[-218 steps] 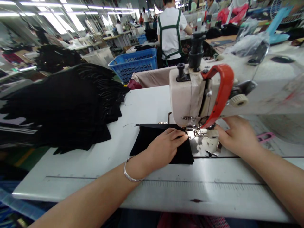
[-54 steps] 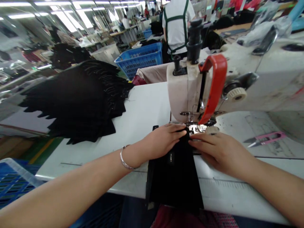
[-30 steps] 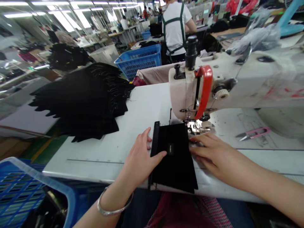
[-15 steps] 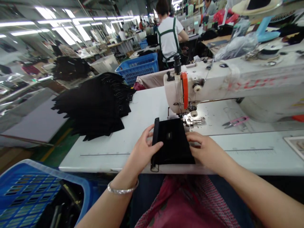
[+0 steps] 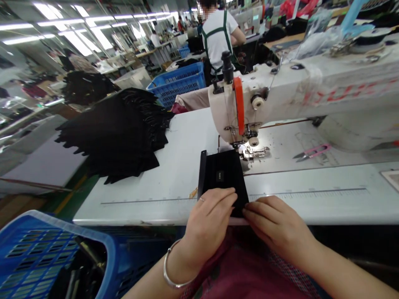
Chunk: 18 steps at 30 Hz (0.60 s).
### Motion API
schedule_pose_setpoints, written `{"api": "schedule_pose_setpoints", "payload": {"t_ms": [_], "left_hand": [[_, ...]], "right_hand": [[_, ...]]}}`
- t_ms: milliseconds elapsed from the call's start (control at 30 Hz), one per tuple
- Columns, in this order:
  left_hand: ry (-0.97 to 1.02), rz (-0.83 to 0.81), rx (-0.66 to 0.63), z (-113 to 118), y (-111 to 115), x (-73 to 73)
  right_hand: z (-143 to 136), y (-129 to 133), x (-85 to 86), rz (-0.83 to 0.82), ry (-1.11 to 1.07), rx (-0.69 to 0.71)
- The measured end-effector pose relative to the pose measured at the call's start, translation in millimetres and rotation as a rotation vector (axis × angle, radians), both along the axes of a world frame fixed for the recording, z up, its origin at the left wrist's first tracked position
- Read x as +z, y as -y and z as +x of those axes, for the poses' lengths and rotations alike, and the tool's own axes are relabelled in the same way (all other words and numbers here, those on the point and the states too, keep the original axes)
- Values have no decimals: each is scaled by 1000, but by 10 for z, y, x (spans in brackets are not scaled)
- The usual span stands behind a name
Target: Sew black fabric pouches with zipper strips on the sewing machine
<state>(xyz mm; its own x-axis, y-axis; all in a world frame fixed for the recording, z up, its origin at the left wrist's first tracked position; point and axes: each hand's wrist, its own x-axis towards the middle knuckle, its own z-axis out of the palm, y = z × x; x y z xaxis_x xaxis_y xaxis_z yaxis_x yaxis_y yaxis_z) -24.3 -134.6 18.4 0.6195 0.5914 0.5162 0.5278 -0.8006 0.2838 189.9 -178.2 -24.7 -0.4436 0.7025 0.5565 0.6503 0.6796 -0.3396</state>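
Observation:
A flat black fabric piece (image 5: 229, 166) with a small label and a stiff dark strip along its left side lies on the sewing machine table, its far edge by the presser foot (image 5: 245, 151). My left hand (image 5: 210, 214) is over its near left part, fingers together on top and thumb hidden. At the near right corner, my right hand (image 5: 274, 220) pinches the edge between thumb and fingers. The white sewing machine (image 5: 280, 95), with an orange guard, stands just beyond. A small gold-coloured bit (image 5: 193, 192) lies left of the fabric piece.
Pink thread snips (image 5: 313, 153) rest right of the needle area. A heap of black fabric pieces (image 5: 115, 133) covers the table's far left. Below it stands a blue basket (image 5: 109, 249) with dark items inside. Another blue basket (image 5: 179, 85) and a co-worker (image 5: 216, 39) are beyond.
My left hand has gone from the left strip to the near part of the fabric piece. My right hand has slid down to the near corner. The gold-coloured bit now shows.

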Motion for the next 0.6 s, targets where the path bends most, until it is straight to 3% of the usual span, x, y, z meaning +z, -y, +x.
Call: {"api": "schedule_pose_setpoints", "payload": {"t_ms": [200,367,600], "left_hand": [[-123,-62,-171,19,-5,-71],[-39,-126,-154,26,5,-150],[77,-150,-115,84,43,-108]], "right_hand": [[19,43,-48,37,-32,9],[69,123,-72,36,-79,-10],[76,153,-104,95,-64,-21]]}}
